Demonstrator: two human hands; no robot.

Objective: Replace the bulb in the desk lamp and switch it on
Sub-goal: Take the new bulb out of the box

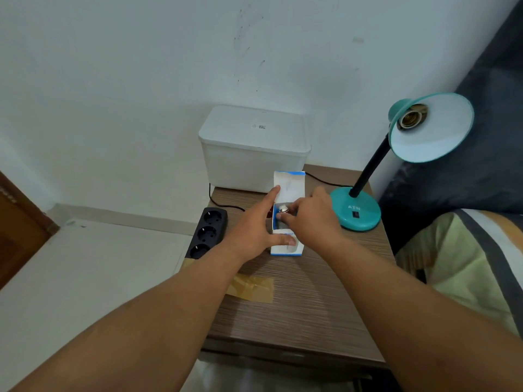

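Across mid-frame we see a white storage box (pixel 253 148) behind, a black power strip (pixel 208 232) at left, and the teal desk lamp (pixel 359 210) at right, its socket (pixel 410 119) empty. Between them our left hand (pixel 254 230) clasps the bulb box (pixel 287 213), forefinger on its open flap. Our right hand (pixel 314 219) pinches the bulb (pixel 283 208) inside.

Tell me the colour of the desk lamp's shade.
Teal outside, white inside; the lamp shade shows in the head view.
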